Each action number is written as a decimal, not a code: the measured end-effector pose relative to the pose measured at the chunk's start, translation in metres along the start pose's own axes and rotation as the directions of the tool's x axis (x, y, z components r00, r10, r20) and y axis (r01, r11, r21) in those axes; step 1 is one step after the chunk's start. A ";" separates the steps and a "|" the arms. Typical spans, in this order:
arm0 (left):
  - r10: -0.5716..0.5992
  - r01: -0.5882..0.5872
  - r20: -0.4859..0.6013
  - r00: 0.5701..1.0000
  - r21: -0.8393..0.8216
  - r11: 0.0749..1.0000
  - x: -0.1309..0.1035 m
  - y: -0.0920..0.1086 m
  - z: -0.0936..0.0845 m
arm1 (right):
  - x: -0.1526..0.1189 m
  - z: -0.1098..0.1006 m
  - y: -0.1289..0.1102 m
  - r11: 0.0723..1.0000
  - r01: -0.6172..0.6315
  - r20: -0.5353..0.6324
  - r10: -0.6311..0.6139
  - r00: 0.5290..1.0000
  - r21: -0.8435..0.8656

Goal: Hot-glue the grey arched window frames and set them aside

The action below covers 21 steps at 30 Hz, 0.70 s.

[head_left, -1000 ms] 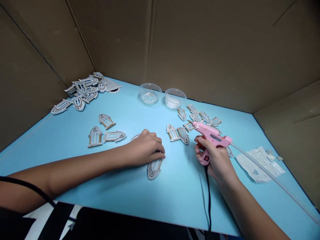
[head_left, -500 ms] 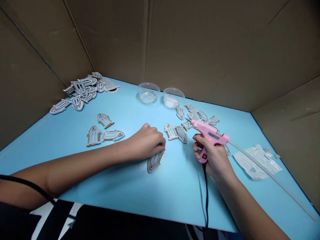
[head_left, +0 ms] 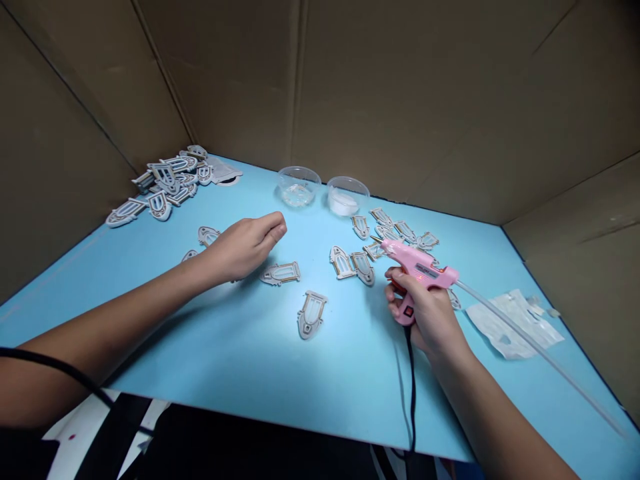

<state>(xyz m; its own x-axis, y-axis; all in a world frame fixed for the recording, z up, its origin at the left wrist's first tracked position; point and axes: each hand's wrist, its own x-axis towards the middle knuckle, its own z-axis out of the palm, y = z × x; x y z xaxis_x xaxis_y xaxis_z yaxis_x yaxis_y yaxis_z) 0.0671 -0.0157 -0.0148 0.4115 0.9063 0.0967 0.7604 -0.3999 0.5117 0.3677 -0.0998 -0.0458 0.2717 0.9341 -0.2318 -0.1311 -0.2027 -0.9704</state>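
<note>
My right hand [head_left: 425, 307] grips a pink glue gun [head_left: 417, 267], its nozzle pointing left over a group of small pieces. A long clear glue stick [head_left: 525, 340] sticks out of the gun's back. Raised over the left part of the table, my left hand [head_left: 250, 243] has its thumb and fingers pressed together; whether anything is between them is hidden. Below it to the right, a white and gold window-shaped piece [head_left: 281, 273] lies flat. Another window-shaped piece [head_left: 311, 315] rests alone nearer the front. More such pieces [head_left: 208, 235] are partly covered by my left hand and forearm.
Two clear plastic cups [head_left: 299, 187] stand at the back with small bits inside. A pile of window pieces [head_left: 167, 177] fills the far left corner. Several more [head_left: 361, 267] lie near the nozzle. A plastic bag [head_left: 515, 323] lies right. Cardboard walls [head_left: 400, 100] enclose the blue table.
My left hand has lifted off the window piece near the front and moved left and up. That piece and another beside it are now uncovered. The right hand and glue gun stay almost still.
</note>
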 end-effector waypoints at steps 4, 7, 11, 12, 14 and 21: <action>0.017 -0.015 0.031 0.999 -0.061 0.998 -0.003 -0.008 0.002 | 0.001 0.000 0.001 1.000 0.000 0.005 0.000 1.000 0.013; 0.064 -0.050 0.090 0.994 -0.147 0.988 -0.004 -0.008 0.005 | 0.002 0.000 0.002 1.000 -0.002 0.007 0.002 1.000 0.019; 0.090 -0.077 0.152 0.984 -0.089 0.993 0.002 -0.005 0.015 | 0.003 -0.001 0.003 1.000 0.012 0.001 -0.012 1.000 0.018; 0.091 -0.084 0.175 0.980 -0.052 0.995 0.005 -0.003 0.019 | 0.004 -0.001 0.003 1.000 0.016 -0.001 -0.016 1.000 0.019; 0.094 -0.101 0.211 0.973 0.019 0.995 0.011 0.000 0.028 | 0.004 -0.001 0.003 1.000 0.016 -0.005 -0.016 1.000 0.024; 0.105 -0.122 0.203 0.973 0.072 0.990 0.050 0.006 0.054 | 0.006 0.000 0.000 0.999 0.036 -0.046 -0.034 0.998 0.033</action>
<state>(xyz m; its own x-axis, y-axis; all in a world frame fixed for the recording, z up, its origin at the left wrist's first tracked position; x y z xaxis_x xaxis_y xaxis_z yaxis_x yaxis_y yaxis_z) 0.1193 0.0202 -0.0533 0.5827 0.8123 -0.0258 0.7388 -0.5162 0.4333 0.3688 -0.0943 -0.0469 0.3195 0.9259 -0.2014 -0.1524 -0.1596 -0.9753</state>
